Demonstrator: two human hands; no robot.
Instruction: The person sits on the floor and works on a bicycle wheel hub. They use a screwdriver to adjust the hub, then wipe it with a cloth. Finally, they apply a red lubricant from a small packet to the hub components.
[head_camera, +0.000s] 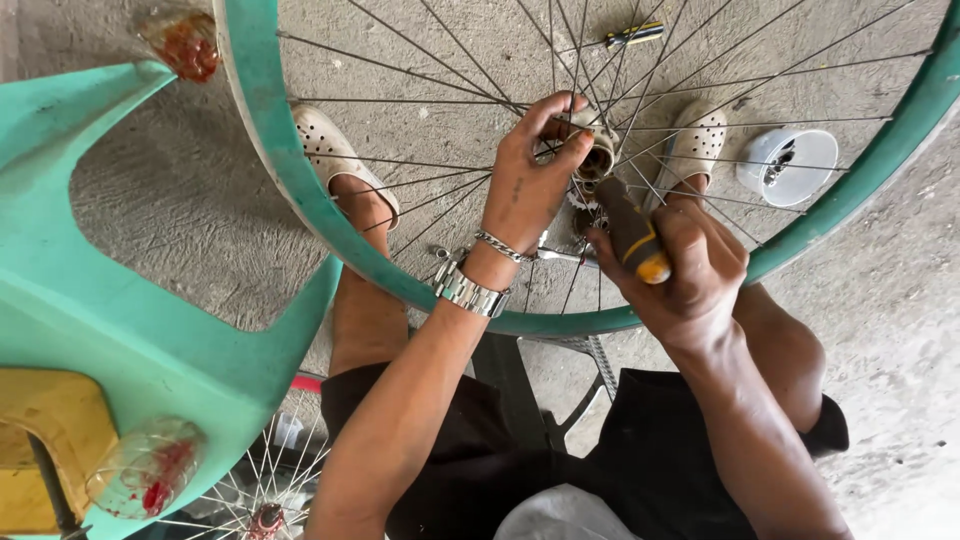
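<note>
Head view, looking down. White cup on the ground, right of the wheel, with small dark bits inside; too small to tell what. Two clear bottles with red stuff inside, stuck on green stool legs. Left hand up through the spokes, fingers curled tight round the hub in the middle of the wheel. Right hand just below, closed round a screwdriver with a dark and yellow handle, tip pointing at the hub. Another screwdriver lying on the ground, far side.
</note>
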